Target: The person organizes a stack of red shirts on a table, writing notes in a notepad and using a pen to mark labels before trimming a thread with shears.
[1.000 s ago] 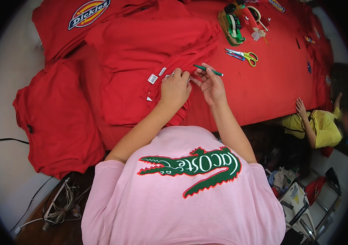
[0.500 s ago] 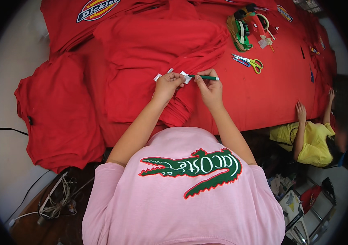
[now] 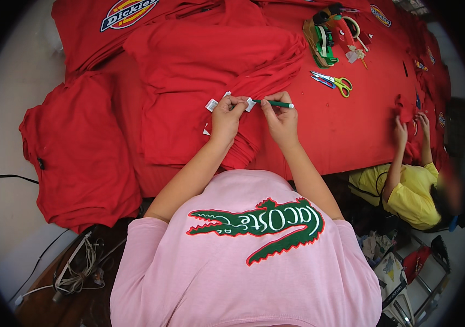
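Observation:
Pinched between the fingers of my right hand (image 3: 280,124) is a green pen (image 3: 281,104), pointing left with its white end to the right. Its tip meets or nearly meets a small white label (image 3: 250,104). My left hand (image 3: 225,121) is closed, thumb against fingers, at the label's left edge. Under both hands lies a stack of red garments (image 3: 183,82) with folded layers. Another white label (image 3: 211,104) sticks out left of my left fingers, and a white scrap (image 3: 207,129) shows beside my left wrist.
Scissors (image 3: 333,83) with yellow-green handles lie right of the stack, below a green tape dispenser (image 3: 325,46). More red garments (image 3: 79,147) hang over the left edge. At the far right, a co-worker in a yellow top (image 3: 409,193) handles red cloth (image 3: 405,109).
My left hand has shifted slightly, and the white scrap by its wrist has come into sight. The pen has barely moved. The co-worker's hands now hold up red cloth.

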Available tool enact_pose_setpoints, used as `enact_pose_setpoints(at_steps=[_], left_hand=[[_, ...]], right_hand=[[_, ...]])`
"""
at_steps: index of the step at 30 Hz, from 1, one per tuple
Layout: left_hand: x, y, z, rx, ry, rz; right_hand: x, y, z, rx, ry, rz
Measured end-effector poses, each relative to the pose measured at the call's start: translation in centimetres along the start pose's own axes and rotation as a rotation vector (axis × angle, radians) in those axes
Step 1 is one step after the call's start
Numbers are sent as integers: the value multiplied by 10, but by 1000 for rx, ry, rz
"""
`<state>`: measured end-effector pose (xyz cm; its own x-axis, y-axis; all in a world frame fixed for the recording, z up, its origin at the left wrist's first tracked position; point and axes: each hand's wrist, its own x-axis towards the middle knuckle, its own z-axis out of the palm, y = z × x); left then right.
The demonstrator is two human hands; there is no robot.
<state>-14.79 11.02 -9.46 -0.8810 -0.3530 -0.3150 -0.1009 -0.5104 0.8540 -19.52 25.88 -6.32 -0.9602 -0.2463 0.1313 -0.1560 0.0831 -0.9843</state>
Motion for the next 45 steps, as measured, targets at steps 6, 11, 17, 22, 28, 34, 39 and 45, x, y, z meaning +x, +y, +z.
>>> enact_pose_setpoints(at_steps=[6, 11, 17, 22, 28, 34, 39, 45], left_hand=[[-1, 3, 2, -28, -8, -46], [-4, 7, 0, 80, -145, 44], [-14, 9, -8, 295, -226, 314], [-30, 28, 0, 481, -236, 261], [-61, 28, 7, 384, -202, 358], [-83, 13, 8, 553, -107, 220], [-91, 21, 3, 643, -290, 245], [-81, 10, -41, 823, 345, 434]], right_hand=[[1, 3, 0, -120, -30, -55], [-4, -15, -2, 142, -25, 48], [-6, -53, -8, 17, -235, -17], [-12, -61, -6, -111, -347, -99], [-29, -58, 0, -206, -432, -119], [-46, -25, -2, -108, -387, 152], [-54, 8, -27, 309, -343, 303], [-13, -3, -110, 148, -183, 252]])
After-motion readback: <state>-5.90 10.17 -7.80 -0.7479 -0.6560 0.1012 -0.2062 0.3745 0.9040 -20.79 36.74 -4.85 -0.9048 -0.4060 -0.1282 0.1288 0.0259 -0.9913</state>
